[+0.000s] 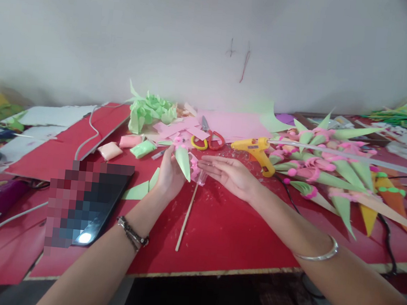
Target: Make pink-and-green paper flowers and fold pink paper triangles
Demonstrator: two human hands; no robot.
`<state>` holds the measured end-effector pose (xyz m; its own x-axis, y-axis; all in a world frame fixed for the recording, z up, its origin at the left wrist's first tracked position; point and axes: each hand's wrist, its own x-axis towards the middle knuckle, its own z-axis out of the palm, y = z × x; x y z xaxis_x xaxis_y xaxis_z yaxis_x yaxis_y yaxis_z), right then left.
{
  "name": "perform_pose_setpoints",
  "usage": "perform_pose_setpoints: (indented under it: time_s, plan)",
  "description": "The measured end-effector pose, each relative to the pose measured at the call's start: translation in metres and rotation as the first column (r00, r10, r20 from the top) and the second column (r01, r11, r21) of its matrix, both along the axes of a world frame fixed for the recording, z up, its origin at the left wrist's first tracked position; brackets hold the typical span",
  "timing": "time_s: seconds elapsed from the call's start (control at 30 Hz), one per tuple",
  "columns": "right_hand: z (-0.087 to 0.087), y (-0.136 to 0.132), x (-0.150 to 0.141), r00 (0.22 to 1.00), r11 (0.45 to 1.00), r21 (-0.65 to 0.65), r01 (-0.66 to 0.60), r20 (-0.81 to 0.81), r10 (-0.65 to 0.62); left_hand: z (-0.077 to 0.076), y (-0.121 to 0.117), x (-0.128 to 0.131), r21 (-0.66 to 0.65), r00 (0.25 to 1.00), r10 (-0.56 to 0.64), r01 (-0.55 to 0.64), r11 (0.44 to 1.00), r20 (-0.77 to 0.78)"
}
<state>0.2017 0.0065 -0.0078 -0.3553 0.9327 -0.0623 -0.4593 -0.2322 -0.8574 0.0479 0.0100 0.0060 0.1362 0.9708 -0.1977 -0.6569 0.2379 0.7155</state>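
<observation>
Landmark = yellow glue gun [257,154], lying on red tabletop [216,240], long translucent rod [354,158] running out its R end.

L hand [171,177]: L of gun, fingers curled round a pink/green paper cone [183,162], grasping it, green tip pointing down twd table. R hand [235,177]: just below gun, nearer the person, palm turned inward, fingers straight & together, tips at a pink scalloped bit + clear plastic piece [203,177]; can't tell if pinching or only touching. Thin pale stick [186,218] below-L of gun, btwn the forearms, upper end at clear plastic.

Dark bracelet [132,234] on L wrist; silver bangle [325,256] on R forearm.

Scissors [210,139], yellow + red handles, L of gun, near it. Pink paper strips [182,128] further L; crumpled green paper [151,111] beyond those. Pink sheet [233,124] just behind gun. Three small packets (peach [110,150], pink [130,140], green [143,149]) well L of gun. Dark phone-like device [110,206], partly pixelated, far L & nearer the person. Big pile of pink/green cones [332,165] R of gun, some overlapping; orange cone [390,194] at pile's R side.
</observation>
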Motion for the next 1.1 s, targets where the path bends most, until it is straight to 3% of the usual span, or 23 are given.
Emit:
perform_pose_setpoints:
  time_s: [0.13,0.8,1.1]
  plan:
    - [0.0026,-0.0005,-0.0015,0.999,1.0,-0.013,-0.02,-0.038,0.019,0.0011,-0.0006,0.0002,-0.01,1.0,0.009,-0.009,1.0,-0.011]
    - [-0.0003,-0.0014,-0.0006,0.982,0.992,0.075,0.098,0.152,-0.108,0.0012,0.0001,-0.0003,-0.04,1.0,-0.006,0.005,0.999,-0.012]
    - [0.0001,0.0003,-0.0003,1.0,1.0,0.017,0.003,0.02,-0.003,-0.0014,0.0007,-0.0018,-0.016,1.0,0.003,-0.004,1.0,-0.015]
